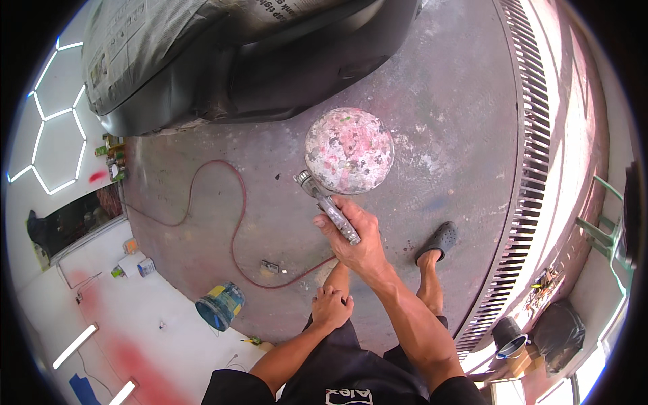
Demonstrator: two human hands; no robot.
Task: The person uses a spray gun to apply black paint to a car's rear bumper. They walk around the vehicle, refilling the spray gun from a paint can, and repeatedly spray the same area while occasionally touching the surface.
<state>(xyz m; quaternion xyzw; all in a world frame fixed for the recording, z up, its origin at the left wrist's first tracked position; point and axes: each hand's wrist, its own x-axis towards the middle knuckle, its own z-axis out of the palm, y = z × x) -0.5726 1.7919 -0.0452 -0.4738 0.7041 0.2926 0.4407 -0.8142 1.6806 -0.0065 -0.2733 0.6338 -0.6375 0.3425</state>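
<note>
My right hand (358,236) is wrapped round a worn metal spray gun (331,210), held above the floor with its round head pointing to the far left. Just beyond that head is a round seat-like top (349,150), crusted with white, pink and grey paint; what supports it is hidden beneath. My left hand (331,308) lies over my left knee, fingers spread and holding nothing. Ahead on the left stands a car with a dark grey bumper (290,77), its upper body masked with printed paper (155,40).
A red hose (244,196) snakes across the grey floor toward my left leg. Left of me lies a paint-stained bucket (221,306), with a small dark object (270,266) nearby. A slotted drain grate (533,135) curves along the right. Beyond it are a green chair (601,233) and a black bucket (507,335).
</note>
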